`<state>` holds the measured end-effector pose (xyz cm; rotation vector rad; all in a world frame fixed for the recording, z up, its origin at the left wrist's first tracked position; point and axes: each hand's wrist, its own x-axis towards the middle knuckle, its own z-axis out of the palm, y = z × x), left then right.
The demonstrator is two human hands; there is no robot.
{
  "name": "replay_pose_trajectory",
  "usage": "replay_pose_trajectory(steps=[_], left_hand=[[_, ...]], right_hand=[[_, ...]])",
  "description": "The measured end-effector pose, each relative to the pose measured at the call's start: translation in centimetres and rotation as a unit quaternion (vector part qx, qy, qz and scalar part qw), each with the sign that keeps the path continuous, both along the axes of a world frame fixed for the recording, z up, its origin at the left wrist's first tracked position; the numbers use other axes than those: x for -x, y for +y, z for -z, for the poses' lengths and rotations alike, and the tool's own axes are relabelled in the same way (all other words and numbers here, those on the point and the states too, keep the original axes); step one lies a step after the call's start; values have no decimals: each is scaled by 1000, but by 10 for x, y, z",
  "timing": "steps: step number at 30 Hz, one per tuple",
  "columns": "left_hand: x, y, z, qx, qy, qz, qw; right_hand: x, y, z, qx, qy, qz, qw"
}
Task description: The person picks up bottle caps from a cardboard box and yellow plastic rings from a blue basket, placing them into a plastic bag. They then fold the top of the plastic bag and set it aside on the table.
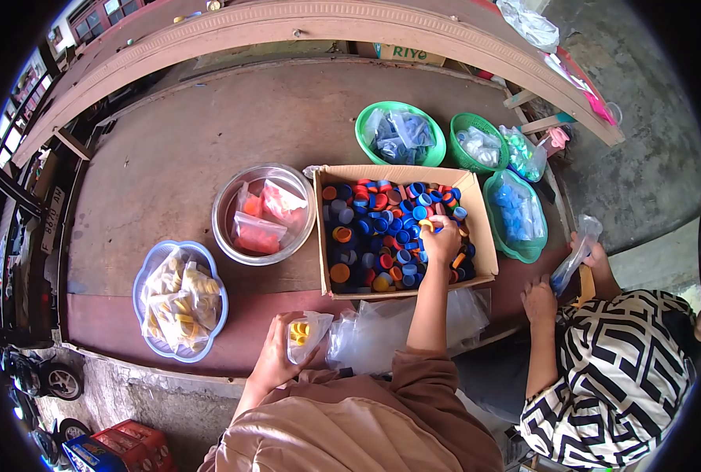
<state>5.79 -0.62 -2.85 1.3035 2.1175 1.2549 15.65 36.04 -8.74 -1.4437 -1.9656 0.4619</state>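
My left hand [275, 352] is closed around a small clear plastic bag [312, 333] with several yellow bottle caps inside, just in front of the box's left part. Over the cardboard box [485, 232], my right hand [444, 241] pinches a yellow bottle cap [426, 225] between its fingertips. Loose caps [381, 223] in blue, red, orange, yellow and other colours fill the box beneath it. Between my arms, flat clear plastic bags [370, 333] lie spread along the box's near side.
Left stand a metal bowl [219, 206] of bagged red caps and a pale blue basket [140, 311] of bagged yellow caps. Green baskets [441, 149] with bags line the box's far and right sides. A co-worker [610, 377] at right holds a plastic bag [577, 256].
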Motion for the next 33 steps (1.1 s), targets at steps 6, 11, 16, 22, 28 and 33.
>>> replay_pose_trajectory(steps=[6,11,16,22,28,33], left_hand=[[0,0,1,0,-3,7,1000],[2,1,5,-3,-8,3,1000],[3,6,2,2,-14,-9,1000],[4,2,4,-7,-23,-7,1000],[2,-2,3,8,-45,-19,999],[3,-2,6,1,-46,-19,999]], right_hand=[[0,-1,10,51,-88,-24,995],[9,-56,-34,89,273,-147,947],[11,-165,-98,229,218,-545,777],[21,-188,-102,148,175,-602,765],[34,-45,-58,52,-105,-454,883],[32,-13,-26,82,-308,-478,818]])
